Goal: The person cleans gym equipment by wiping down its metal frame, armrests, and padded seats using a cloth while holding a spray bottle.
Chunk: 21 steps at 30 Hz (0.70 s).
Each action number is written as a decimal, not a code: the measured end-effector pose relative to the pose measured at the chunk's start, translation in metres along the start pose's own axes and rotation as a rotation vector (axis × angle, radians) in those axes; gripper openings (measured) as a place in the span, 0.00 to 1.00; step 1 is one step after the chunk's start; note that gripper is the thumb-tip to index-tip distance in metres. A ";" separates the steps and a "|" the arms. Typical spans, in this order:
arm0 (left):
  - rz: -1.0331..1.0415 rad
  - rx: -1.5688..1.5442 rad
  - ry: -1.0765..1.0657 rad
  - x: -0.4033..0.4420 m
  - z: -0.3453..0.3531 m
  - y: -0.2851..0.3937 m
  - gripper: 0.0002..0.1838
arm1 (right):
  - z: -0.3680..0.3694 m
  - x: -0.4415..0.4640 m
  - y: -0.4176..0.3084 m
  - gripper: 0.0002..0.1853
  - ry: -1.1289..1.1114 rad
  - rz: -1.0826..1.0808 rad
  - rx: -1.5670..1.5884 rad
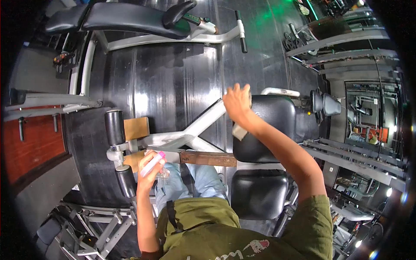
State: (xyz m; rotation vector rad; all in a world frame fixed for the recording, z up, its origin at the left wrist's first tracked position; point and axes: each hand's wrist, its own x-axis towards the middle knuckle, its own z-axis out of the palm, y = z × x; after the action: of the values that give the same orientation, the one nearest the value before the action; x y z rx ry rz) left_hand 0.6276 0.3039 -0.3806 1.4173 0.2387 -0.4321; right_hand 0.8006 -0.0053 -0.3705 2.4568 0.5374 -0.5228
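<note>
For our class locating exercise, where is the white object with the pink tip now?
In the head view, the white object is left of centre, gripped in the person's left hand, to the left of the brown bar section.

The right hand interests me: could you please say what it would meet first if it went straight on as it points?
Past the floor, the right hand would probably meet the pale bench frame, or pass above it; depth is unclear.

Tee (208, 221), bottom centre, was olive, with short sleeve (308, 221), pale script (230, 255), red-white logo (260, 246). Jeans (173, 187) were light blue; waist strap (172, 215) was black.
</note>
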 end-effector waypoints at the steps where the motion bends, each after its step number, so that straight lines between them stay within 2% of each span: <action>1: 0.006 0.010 -0.013 0.001 0.002 0.001 0.13 | -0.001 0.002 0.006 0.10 0.021 0.095 0.059; 3: 0.024 -0.016 -0.036 0.003 0.006 0.005 0.06 | -0.001 -0.008 0.010 0.10 0.019 0.119 0.140; 9: 0.049 0.031 -0.172 0.010 0.018 0.028 0.08 | 0.014 -0.086 -0.021 0.08 -0.010 0.008 0.253; 12: 0.069 0.077 -0.246 0.015 0.021 0.035 0.09 | 0.007 -0.127 -0.007 0.10 0.010 -0.018 0.304; 14: 0.084 0.106 -0.305 0.018 0.027 0.044 0.10 | 0.007 -0.152 0.004 0.13 0.165 -0.052 0.500; 16: 0.117 0.119 -0.359 0.021 0.032 0.050 0.10 | 0.005 -0.177 0.009 0.12 0.223 0.015 0.527; 19: 0.091 0.170 -0.445 0.026 0.043 0.056 0.08 | 0.005 -0.214 0.020 0.14 0.535 0.147 0.971; 20: 0.101 0.174 -0.459 0.028 0.049 0.059 0.08 | 0.002 -0.226 0.023 0.14 0.544 0.163 0.966; 21: 0.099 0.198 -0.495 0.029 0.055 0.062 0.08 | 0.000 -0.239 0.025 0.15 0.526 0.262 1.158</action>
State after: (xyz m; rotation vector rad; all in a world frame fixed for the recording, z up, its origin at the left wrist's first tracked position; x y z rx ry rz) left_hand 0.6745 0.2517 -0.3285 1.4586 -0.2809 -0.7221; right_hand 0.6114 -0.0855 -0.2470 3.7400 0.0469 -0.0170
